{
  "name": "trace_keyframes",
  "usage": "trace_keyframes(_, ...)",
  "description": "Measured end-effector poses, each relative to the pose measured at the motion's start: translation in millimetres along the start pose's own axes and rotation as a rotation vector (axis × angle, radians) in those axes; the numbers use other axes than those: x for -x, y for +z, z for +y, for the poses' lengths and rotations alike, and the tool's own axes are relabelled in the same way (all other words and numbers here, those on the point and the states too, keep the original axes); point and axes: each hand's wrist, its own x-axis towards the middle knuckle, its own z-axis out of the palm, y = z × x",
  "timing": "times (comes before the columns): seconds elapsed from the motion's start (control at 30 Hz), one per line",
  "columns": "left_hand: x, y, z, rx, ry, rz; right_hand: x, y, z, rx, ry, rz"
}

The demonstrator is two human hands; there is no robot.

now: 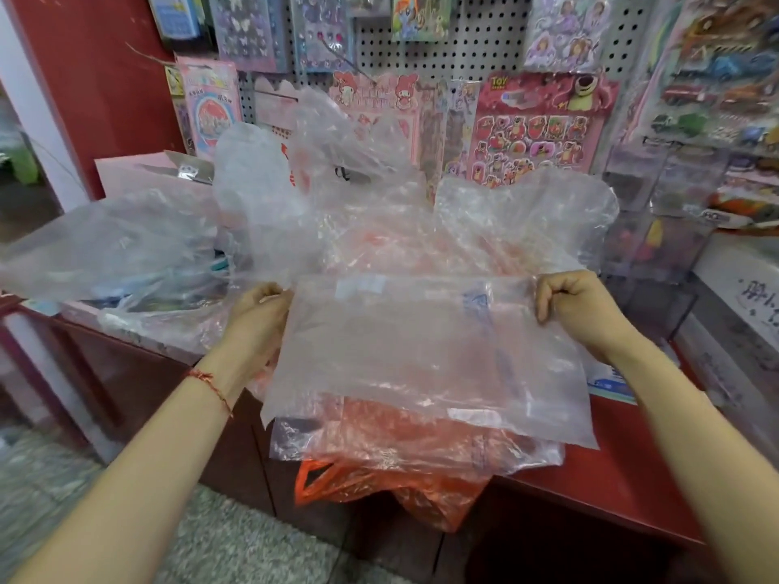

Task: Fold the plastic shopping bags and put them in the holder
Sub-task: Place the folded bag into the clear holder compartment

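Note:
A clear plastic bag (421,351) hangs stretched flat between my two hands above the counter. My left hand (257,309) pinches its top left corner and my right hand (577,305) pinches its top right corner, both with curled fingers. Under it lies an orange-red bag (379,478) that droops over the counter's front edge. Behind, a loose heap of clear bags (337,196) stands crumpled, some with red print. I cannot pick out a bag holder.
The red counter (624,469) runs left to right below the bags. A pegboard (476,40) with sticker sheets rises behind. Clear display boxes (657,246) stand at the right. More clear plastic (109,250) covers the counter's left part.

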Motion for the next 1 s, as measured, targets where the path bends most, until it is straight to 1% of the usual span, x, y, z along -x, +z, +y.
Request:
trace_keyframes(0.03,1,-2,1,0.019,-0.017,-0.017,0,0,0,0.015,-0.001,0.003)
trace_keyframes(0.13,5,-8,5,0.008,-0.183,-0.088,-1,3,0,0.018,-0.005,0.008)
trace_keyframes(0.17,7,-8,7,-0.015,-0.200,-0.116,0,4,-3,0.006,-0.005,0.009)
trace_keyframes(0.23,8,-10,9,-0.108,-0.209,-0.196,1,6,-6,-0.005,-0.009,0.004)
trace_keyframes(0.3,10,-9,9,-0.141,-0.211,-0.262,3,7,-8,-0.013,0.022,0.016)
trace_keyframes(0.4,9,-5,5,-0.050,-0.204,-0.277,3,8,-15,0.018,0.072,0.031)
trace_keyframes(0.43,10,-3,4,-0.014,-0.205,-0.277,4,7,-17,-0.002,0.123,0.027)
trace_keyframes(0.5,8,-2,4,0.061,-0.212,-0.289,9,2,-23,-0.104,0.269,-0.059)
trace_keyframes(0.53,6,-4,4,0.079,-0.218,-0.298,11,-1,-25,-0.181,0.325,-0.154)
trace_keyframes(0.57,4,-5,4,0.086,-0.226,-0.314,13,-3,-27,-0.269,0.357,-0.250)
trace_keyframes(0.6,4,-7,6,0.090,-0.231,-0.338,14,-4,-26,-0.346,0.379,-0.299)
trace_keyframes(0.63,3,-10,7,0.072,-0.225,-0.361,13,-4,-22,-0.363,0.392,-0.292)
trace_keyframes(0.7,3,-15,9,-0.018,-0.204,-0.405,6,-2,-12,-0.254,0.359,-0.143)
trace_keyframes(0.77,2,-21,7,-0.170,-0.155,-0.395,-1,1,-6,-0.097,0.273,-0.003)
trace_keyframes(0.8,1,-24,7,-0.221,-0.129,-0.363,-3,3,-8,-0.073,0.237,0.036)
trace_keyframes(0.9,1,-27,7,-0.250,-0.094,-0.283,-4,7,-11,-0.149,0.192,0.076)
trace_keyframes(1.0,2,-27,8,-0.232,-0.096,-0.272,-4,12,-10,-0.172,0.189,0.094)
